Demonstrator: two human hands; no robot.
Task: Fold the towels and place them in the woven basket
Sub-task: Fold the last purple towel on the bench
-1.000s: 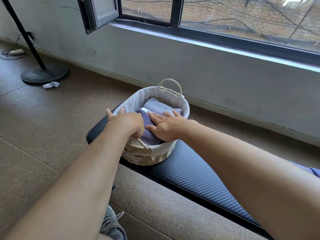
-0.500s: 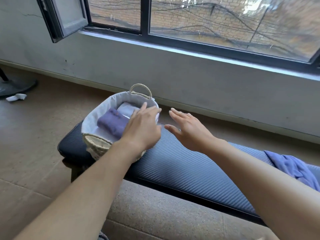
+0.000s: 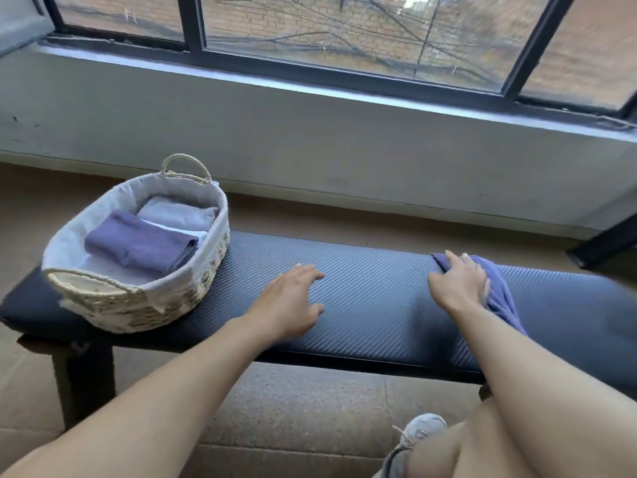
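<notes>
head view: the woven basket (image 3: 138, 298) sits at the left end of the padded bench (image 3: 372, 298), with 2 folded towels inside — a purple towel (image 3: 138, 250) lying on a pale towel (image 3: 179, 215). the left hand (image 3: 293, 305) hovers over the bench, fingers relaxed, holding nothing. the right hand (image 3: 458, 284) grasps a loose purple towel (image 3: 499, 298) — unfolded on the bench.

One basket (image 3: 144, 305) sits on one bench (image 3: 372, 305). In the basket lie two folded towels, one purple (image 3: 138, 246) and one pale (image 3: 179, 215). A third towel (image 3: 499, 294), purple, lies loose on the bench right of the basket. Two hands (image 3: 289, 301) (image 3: 458, 284), one shoe (image 3: 417, 432).
</notes>
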